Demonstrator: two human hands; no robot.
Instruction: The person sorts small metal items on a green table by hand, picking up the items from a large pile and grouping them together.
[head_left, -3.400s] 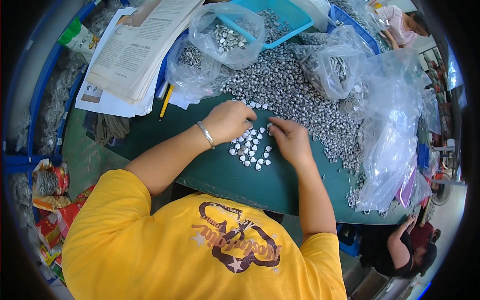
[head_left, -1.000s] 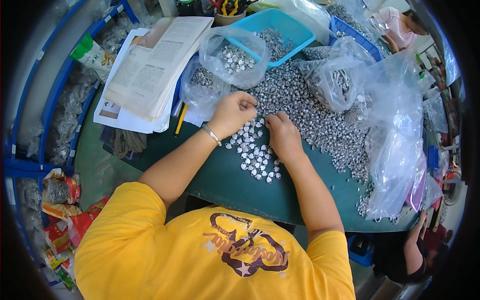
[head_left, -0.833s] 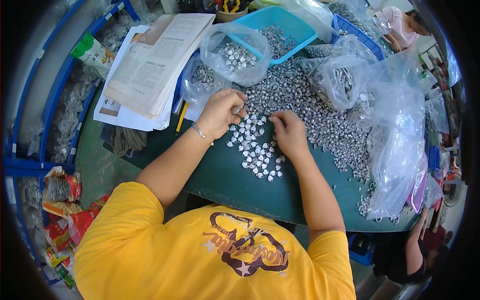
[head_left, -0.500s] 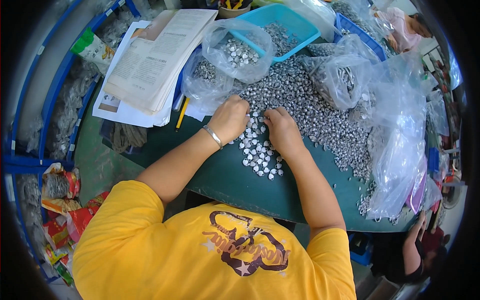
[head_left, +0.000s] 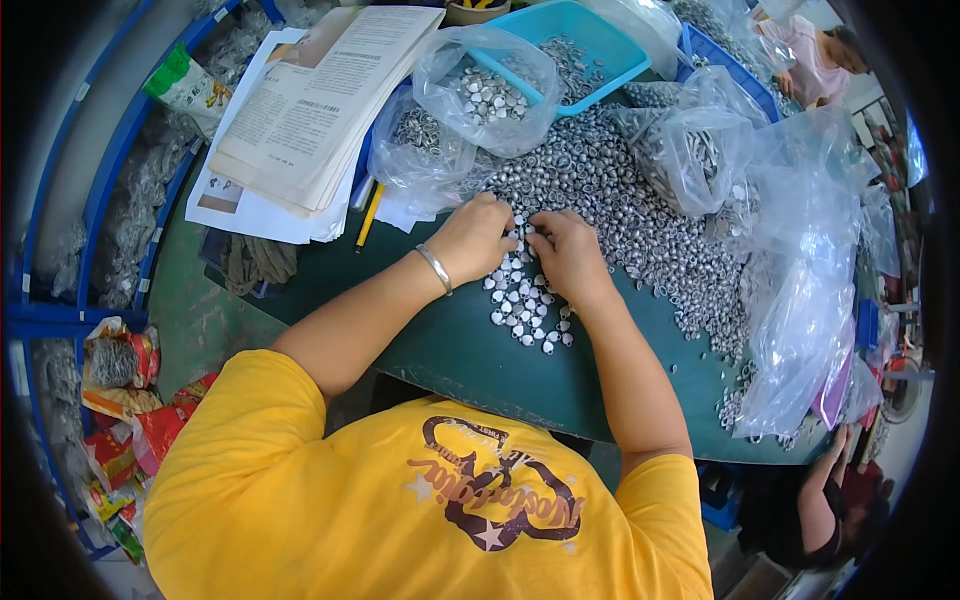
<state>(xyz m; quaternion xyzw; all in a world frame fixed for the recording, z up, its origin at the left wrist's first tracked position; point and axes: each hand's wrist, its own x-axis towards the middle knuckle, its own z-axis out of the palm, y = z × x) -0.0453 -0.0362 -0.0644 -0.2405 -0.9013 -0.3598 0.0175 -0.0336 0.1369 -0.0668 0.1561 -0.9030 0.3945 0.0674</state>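
Note:
My left hand [head_left: 476, 237], with a silver bangle [head_left: 434, 270] on its wrist, has its fingers bent into a pinch at the near edge of a pile of small silver metal rings [head_left: 640, 215]. A short gap to the right, my right hand [head_left: 570, 257] is closed with thumb and fingertips together. Whatever is in the fingertips is too small to make out. Between and below the hands lie several flat, shiny heart-shaped metal pieces [head_left: 526, 308], loosely scattered on the dark green tabletop [head_left: 440, 345].
Behind the hands stand clear plastic bags [head_left: 490, 95] of metal parts and a turquoise tray [head_left: 625, 70]. Papers [head_left: 310, 120] and a yellow pencil [head_left: 370, 217] lie left. A large clear bag [head_left: 800, 310] covers the right side. Other people [head_left: 820, 65] are at the right.
My left hand has shifted slightly right, closer to my right hand. The view has moved a little, and the heart-shaped pieces appear slightly lower and to the right.

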